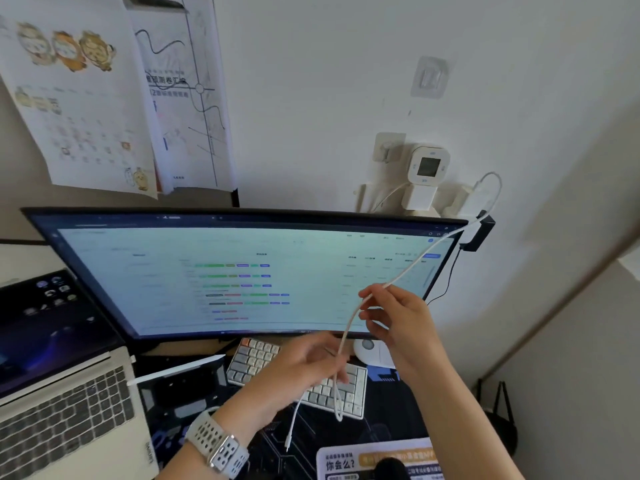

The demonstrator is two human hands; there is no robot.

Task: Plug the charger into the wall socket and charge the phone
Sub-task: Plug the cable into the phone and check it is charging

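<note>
A white charger [479,197] sits in the wall socket [457,202] behind the monitor's top right corner. Its white cable [420,259] arcs out and runs down-left to my right hand [398,323], which pinches it in front of the screen. Lower down the cable hangs in a loop over the keyboard, passing through my left hand [304,372], which is closed on it. The cable's free plug end [287,445] dangles below my left hand, above the desk mat. I see no phone.
A wide curved monitor [242,275] fills the middle, an open laptop [62,393] and a white stylus [173,370] lie left. A small keyboard [256,362] and white mouse [372,349] sit under my hands. Another white adapter [419,197] and a small display [428,166] are on the wall.
</note>
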